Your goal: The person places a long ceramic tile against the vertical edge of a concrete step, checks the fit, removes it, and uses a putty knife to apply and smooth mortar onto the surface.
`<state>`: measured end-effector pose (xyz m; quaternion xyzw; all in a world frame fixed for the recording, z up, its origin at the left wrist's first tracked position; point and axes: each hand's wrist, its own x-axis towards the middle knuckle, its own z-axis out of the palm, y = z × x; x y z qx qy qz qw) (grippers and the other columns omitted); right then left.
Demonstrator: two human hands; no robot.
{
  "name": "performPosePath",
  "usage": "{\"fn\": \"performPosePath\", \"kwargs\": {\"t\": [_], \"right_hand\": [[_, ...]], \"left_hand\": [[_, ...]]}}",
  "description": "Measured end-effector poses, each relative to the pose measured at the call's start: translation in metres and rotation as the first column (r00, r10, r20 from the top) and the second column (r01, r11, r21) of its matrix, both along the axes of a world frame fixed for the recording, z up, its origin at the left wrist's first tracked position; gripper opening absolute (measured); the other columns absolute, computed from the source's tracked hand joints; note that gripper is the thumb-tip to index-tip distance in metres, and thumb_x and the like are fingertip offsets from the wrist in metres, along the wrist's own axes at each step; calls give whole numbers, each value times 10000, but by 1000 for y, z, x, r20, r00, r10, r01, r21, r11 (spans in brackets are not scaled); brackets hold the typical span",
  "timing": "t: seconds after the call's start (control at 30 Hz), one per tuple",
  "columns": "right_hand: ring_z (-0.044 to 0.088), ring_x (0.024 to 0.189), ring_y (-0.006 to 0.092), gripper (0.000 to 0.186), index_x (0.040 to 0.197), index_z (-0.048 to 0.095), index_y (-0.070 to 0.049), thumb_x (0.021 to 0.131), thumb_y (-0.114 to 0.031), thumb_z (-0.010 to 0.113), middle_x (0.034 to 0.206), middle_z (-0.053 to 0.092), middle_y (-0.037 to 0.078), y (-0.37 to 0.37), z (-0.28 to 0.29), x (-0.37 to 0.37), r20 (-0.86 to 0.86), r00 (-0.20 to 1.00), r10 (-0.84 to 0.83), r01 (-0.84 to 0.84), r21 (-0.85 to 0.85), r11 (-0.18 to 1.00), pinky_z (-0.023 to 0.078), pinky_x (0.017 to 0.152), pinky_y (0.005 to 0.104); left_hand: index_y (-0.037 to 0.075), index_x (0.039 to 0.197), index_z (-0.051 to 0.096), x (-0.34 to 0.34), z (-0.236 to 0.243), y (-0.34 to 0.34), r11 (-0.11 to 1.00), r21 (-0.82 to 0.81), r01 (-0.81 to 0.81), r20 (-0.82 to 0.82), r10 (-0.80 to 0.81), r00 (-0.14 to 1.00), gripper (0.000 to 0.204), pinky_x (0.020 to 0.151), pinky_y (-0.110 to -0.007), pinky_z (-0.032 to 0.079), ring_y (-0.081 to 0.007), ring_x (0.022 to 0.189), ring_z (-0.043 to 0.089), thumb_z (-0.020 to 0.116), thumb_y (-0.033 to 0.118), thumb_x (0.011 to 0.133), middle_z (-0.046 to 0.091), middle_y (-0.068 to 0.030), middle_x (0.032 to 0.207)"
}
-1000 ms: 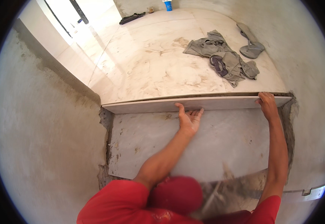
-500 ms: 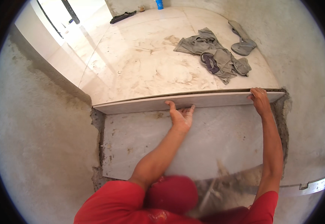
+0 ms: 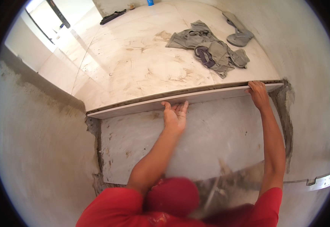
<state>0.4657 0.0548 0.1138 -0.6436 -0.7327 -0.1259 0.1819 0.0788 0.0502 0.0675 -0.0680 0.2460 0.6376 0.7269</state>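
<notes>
Head view: a long, pale tile strip (image 3: pixel 210 95) stands on edge across the middle, between a higher tiled floor (image 3: pixel 127 72) and a lower grey slab (image 3: pixel 206 132), and every other thing can be placed from it. Along its upper edge, a dark gap separates the strip from the floor behind. The right hand (image 3: pixel 259 95) grips the strip near its right end, fingers hooked over the top edge and thumb on the front face. The left hand (image 3: pixel 175 118) is near the strip's middle, palm upward, fingers unclenched and thumb spread apart, the tips against its front face; whether any fingertip reaches beneath the lower edge is hard to tell. Beyond the strip lie a crumpled grey cloth (image 3: pixel 220 56) and, just beside that, grey footwear (image 3: pixel 240 37). Farther behind the strip are a black object (image 3: pixel 113 17) and a blue container (image 3: pixel 150 2). Rough plastered walls (image 3: pixel 47 128) flank both its ends. On the strip's near side are the person's red sleeves (image 3: pixel 112 204).
</notes>
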Motion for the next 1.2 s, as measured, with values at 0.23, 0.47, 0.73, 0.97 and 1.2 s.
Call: {"fn": "performPosePath", "kwargs": {"t": [0.23, 0.47, 0.73, 0.97, 1.2], "right_hand": [[664, 1085, 333, 237, 1041, 675, -15, 864, -130, 783, 1040, 721, 145, 0, 2, -6, -9, 999, -46, 46, -7, 999, 476, 1019, 478], [636, 1134, 300, 408, 1083, 671, -55, 742, -125, 881, 1130, 691, 92, -5, -9, -7, -206, 974, -95, 126, 146, 981, 522, 973, 455], [596, 1138, 309, 511, 1131, 636, -46, 733, -192, 923, 1197, 614, 130, -14, -29, -28, -272, 933, -237, 326, 358, 875, 503, 938, 447], [452, 1400, 420, 1105, 1519, 357, 91, 738, -406, 959, 1501, 453, 303, -11, -88, -140, -667, 543, -510, 558, -168, 813, 379, 1160, 500], [215, 1560, 503, 1407, 1581, 163, 187, 724, -671, 876, 1632, 232, 413, 14, -106, -177, -850, 409, -332, 519, -83, 851, 217, 1273, 543]], "left_hand": [[-11, 1231, 715, -84, 29, -24, 862, 114, 494, -950, 241, -200, 429, 954, -398, 552, -301, 1301, 615, 740, 344, 990, 655, -235, 1330], [84, 1597, 409, -142, 53, 33, 807, 15, 591, -182, 583, -792, 1063, 1199, -559, 324, -367, 1493, 428, 889, 516, 753, 462, -171, 1611], [75, 1602, 412, -139, 42, 38, 804, 5, 595, -214, 582, -785, 1060, 1219, -590, 300, -399, 1520, 392, 879, 512, 756, 442, -162, 1637], [73, 1583, 449, -148, 39, 42, 807, 61, 587, -191, 587, -787, 1001, 1207, -569, 333, -399, 1497, 428, 854, 515, 781, 495, -145, 1605], [84, 1553, 501, -143, 32, 49, 786, 128, 605, -132, 618, -775, 995, 1183, -558, 375, -392, 1451, 495, 818, 608, 770, 536, -130, 1575]]}}
